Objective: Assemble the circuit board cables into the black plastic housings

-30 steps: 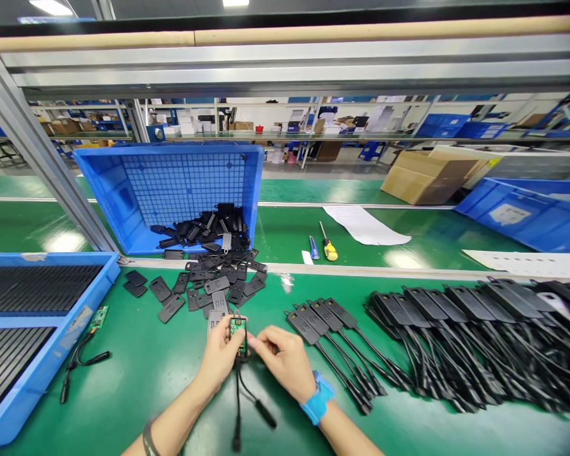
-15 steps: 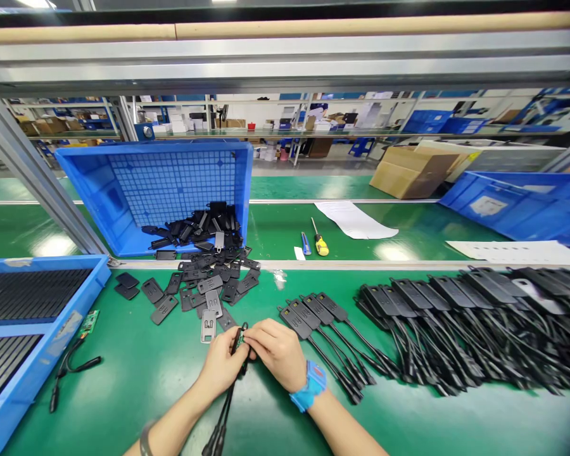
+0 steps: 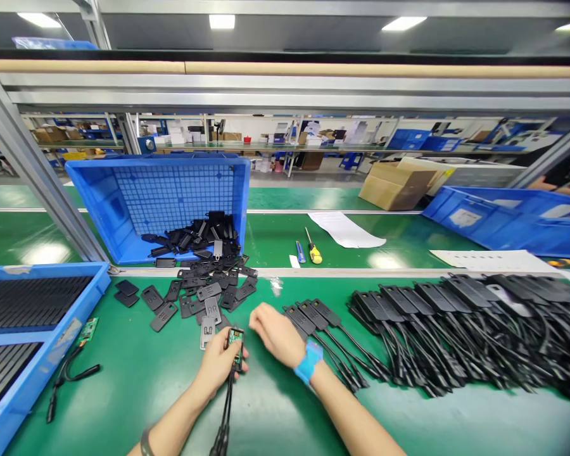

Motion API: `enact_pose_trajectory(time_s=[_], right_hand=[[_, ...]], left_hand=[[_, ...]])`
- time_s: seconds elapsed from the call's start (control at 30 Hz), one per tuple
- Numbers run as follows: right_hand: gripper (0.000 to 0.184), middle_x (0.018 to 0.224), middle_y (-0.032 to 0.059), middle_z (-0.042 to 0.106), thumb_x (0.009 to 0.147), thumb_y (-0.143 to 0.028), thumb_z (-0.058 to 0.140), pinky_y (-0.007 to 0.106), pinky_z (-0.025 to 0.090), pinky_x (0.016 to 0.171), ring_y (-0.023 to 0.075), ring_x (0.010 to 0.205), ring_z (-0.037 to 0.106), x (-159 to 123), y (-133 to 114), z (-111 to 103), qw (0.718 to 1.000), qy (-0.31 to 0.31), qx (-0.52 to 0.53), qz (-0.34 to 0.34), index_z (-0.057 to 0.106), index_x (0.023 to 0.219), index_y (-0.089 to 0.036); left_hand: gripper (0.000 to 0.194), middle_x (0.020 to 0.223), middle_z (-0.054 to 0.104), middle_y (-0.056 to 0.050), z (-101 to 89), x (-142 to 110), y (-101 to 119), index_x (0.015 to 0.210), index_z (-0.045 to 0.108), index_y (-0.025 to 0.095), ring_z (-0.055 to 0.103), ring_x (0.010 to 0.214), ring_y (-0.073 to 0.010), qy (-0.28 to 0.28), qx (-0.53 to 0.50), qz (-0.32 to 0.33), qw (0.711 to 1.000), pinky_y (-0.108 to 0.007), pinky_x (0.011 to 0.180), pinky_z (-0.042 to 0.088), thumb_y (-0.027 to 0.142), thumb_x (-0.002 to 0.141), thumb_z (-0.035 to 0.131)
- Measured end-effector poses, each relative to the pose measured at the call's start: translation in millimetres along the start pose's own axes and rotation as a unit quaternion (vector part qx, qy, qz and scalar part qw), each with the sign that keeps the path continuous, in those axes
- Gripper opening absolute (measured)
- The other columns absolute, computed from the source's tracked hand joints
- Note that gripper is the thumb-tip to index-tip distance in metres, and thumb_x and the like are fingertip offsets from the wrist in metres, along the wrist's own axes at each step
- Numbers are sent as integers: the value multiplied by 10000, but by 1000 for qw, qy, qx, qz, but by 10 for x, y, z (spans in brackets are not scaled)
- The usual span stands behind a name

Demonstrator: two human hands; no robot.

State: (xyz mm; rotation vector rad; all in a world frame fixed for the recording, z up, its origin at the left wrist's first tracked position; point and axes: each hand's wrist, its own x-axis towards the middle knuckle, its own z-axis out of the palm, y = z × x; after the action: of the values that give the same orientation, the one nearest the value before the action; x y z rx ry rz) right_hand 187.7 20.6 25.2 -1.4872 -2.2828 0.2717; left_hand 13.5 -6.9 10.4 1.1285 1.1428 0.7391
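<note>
My left hand (image 3: 218, 358) grips a small black plastic case (image 3: 240, 366), with a green circuit board (image 3: 235, 339) facing up inside it. Its black cables (image 3: 227, 405) hang toward me and end in connectors. Apart from the case, to its right, is my right hand (image 3: 278, 335), wearing a blue wristband (image 3: 308, 362). Those fingers are curled together, and whatever they may hold is hidden. Flat black covers (image 3: 211, 290) lie loose in a pile just beyond my left hand. Right of my right hand lie several cased units with cables (image 3: 325, 311).
A tipped blue crate (image 3: 156, 164) holds black parts. At left, a blue tray (image 3: 73, 316) of black pieces stands near a loose circuit board with cables (image 3: 89, 329). Many cabled units (image 3: 422, 297) line the right. A screwdriver (image 3: 315, 253), cutter (image 3: 300, 252) and paper (image 3: 346, 229) lie beyond.
My right hand has moved off the case, up and a little right. My left hand has turned the case so the board faces up. The camera view has tilted upward.
</note>
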Motion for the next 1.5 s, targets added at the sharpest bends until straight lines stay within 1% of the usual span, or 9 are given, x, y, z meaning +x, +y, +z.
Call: enact_pose_trajectory(time_s=[0.23,0.4,0.53,0.7,0.93,1.07,1.2,1.33,1.5], right_hand=[[147,945,58,592,918,-243,525,373,482,818,183,899,577,550,676,-93,980,25,-91,178,585,925,-109],[259,1012,128,590,890,-351,557,386,464,829,236,941,584,793,485,107,978,27,-45,201,595,940,-100],[401,984,196,592,724,-430,720,374,460,762,304,915,587,887,327,287,972,38,34,231,573,876,-89],[174,710,51,595,842,-321,543,289,463,674,182,687,587,724,271,241,956,88,198,197,526,807,-152],[372,790,50,562,848,-519,484,241,459,517,151,648,553,149,70,-90,884,169,410,150,528,941,-161],[338,699,26,572,757,-464,665,211,409,483,125,596,530,-52,-54,-56,827,132,524,153,593,843,-145],[343,658,19,598,723,-468,699,221,427,494,136,584,560,-109,-113,117,826,99,527,176,597,786,-146],[377,629,5,579,697,-492,714,219,431,482,128,552,550,-123,-130,188,821,97,528,195,582,786,-150],[435,712,-9,548,747,-553,643,185,362,445,92,535,489,-148,-140,135,761,21,618,197,557,927,-167]], left_hand=[[544,807,623,-75,-26,-31,73,1072,499,127,602,641,-154,5,-90,21,996,-188,458,408,506,713,655],[631,871,635,-95,-67,0,41,1138,519,107,572,705,-143,15,-128,55,990,-193,536,422,364,620,773],[675,908,635,-100,-81,4,35,1182,498,116,588,769,-160,14,-136,75,988,-215,611,461,357,621,788],[743,1026,625,-129,-71,-31,65,1234,422,158,640,731,-182,8,-151,33,988,-232,559,481,457,647,766],[611,959,645,-136,-20,-65,70,1112,492,111,612,631,-134,-31,-150,34,988,-214,542,480,414,665,779],[598,910,633,-99,-13,-62,36,1077,537,106,623,691,-154,-83,-147,36,985,-229,598,496,300,600,841],[636,926,635,-100,0,-56,28,1122,542,111,592,703,-128,-120,-141,38,982,-208,611,485,226,580,854],[579,918,639,-113,41,-67,52,1113,539,105,593,654,-131,-114,-101,30,988,-218,572,489,304,642,813],[499,981,622,-131,60,-89,60,1119,528,125,642,733,-183,-98,-46,47,993,-216,544,488,392,737,707]])
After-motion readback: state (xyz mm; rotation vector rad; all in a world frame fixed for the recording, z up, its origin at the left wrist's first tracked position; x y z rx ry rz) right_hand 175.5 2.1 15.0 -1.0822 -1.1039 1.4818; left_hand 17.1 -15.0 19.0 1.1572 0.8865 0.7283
